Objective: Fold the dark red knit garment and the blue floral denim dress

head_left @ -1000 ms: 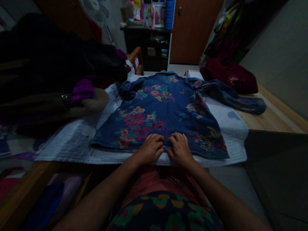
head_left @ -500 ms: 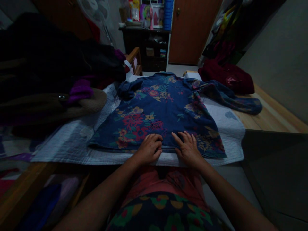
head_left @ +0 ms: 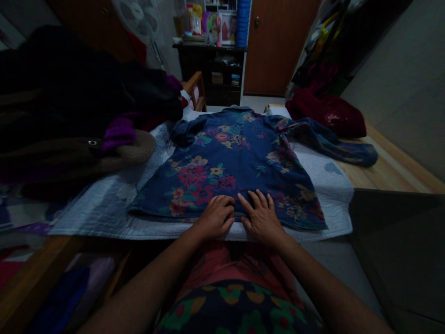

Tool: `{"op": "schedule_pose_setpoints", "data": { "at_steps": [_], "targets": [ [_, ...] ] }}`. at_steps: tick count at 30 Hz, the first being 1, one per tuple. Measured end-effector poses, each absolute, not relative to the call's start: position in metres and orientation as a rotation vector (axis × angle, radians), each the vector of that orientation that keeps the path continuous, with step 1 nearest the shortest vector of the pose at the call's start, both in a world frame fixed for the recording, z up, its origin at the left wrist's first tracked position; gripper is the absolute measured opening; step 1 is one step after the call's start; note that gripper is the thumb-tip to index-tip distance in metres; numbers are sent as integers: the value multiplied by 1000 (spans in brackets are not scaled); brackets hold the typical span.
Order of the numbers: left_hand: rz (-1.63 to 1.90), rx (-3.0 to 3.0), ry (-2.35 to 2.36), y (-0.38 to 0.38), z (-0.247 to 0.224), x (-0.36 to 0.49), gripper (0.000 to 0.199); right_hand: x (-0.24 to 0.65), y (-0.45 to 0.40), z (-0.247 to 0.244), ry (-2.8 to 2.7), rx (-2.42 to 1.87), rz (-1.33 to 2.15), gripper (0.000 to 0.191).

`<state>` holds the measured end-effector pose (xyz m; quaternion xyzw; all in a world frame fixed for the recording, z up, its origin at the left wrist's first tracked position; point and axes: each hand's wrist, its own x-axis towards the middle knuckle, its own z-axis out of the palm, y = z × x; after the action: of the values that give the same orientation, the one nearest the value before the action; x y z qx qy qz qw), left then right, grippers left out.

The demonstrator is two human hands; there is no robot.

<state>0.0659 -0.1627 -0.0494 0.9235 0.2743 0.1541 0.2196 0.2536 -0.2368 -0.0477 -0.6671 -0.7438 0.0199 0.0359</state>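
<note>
A dark blue floral shirt (head_left: 239, 153) lies spread out on a pale quilted cloth, collar at the far end and hem towards me. Its right sleeve stretches out sideways, while the left one is bunched near the shoulder. At the middle of the hem, my left hand (head_left: 217, 215) has its fingers curled together over the fabric, thumb by the edge, gripping it. Just right of it, my right hand (head_left: 262, 218) rests on the shirt with fingers spread flat. Fabric beneath both palms is hidden.
The quilted cloth (head_left: 104, 213) covers the surface under the shirt. Dark clothes (head_left: 86, 88) are heaped on the left. A maroon garment (head_left: 327, 113) lies at the right on a wooden top (head_left: 392, 167). A fan (head_left: 139, 18), dark shelf (head_left: 212, 65) and door (head_left: 267, 51) stand behind.
My right hand has slid left along the hem, closer to my left hand. My left hand and the shirt stay nearly where they were. The view has tilted slightly.
</note>
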Motion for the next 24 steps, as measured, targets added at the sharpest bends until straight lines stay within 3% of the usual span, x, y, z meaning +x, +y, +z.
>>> {"op": "schedule_pose_setpoints", "data": {
  "at_steps": [9,24],
  "targets": [
    [441,2531,746,-163,-48,66,1,286,-252,-48,-2274,-2128,42,70],
    [405,2555,750,-163,-48,65,4,253,-232,-48,-2308,-2014,163,73]
  ]
}}
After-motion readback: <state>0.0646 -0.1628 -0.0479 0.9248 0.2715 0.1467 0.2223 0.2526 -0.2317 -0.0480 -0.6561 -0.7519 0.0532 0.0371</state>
